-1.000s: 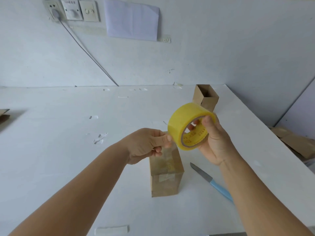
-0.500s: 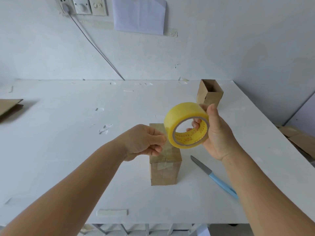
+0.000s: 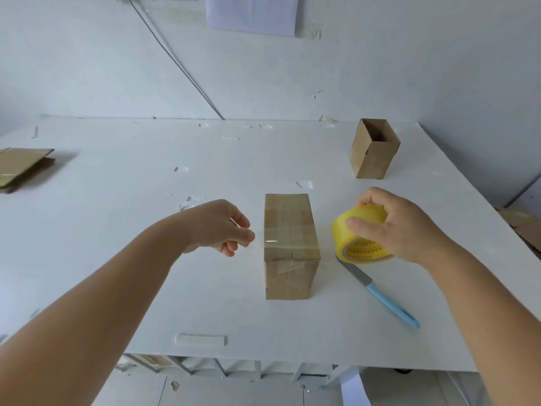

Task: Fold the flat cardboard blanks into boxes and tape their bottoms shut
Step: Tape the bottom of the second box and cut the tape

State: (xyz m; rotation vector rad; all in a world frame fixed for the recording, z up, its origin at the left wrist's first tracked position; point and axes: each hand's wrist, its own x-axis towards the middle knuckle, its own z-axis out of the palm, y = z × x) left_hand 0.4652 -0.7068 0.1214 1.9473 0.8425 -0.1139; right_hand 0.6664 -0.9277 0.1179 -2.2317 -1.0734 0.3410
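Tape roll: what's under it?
The knife tip runs beneath the tape roll gripped by the right hand; the blade's very end is hidden.

taped brown box [image 3: 288, 247] stands upright mid-table, yellow tape roll [image 3: 358, 234] just right.

I see a white table [image 3: 123, 230] dotted with tape scraps [image 3: 190, 200]; a blue-handled knife [image 3: 380, 294] lies flat near its front right; a pale strip [image 3: 201, 339] sits by the front edge; on the wall, a sheet of paper [image 3: 251, 13]; a grey cable [image 3: 178, 63] slants down to the table's back edge.
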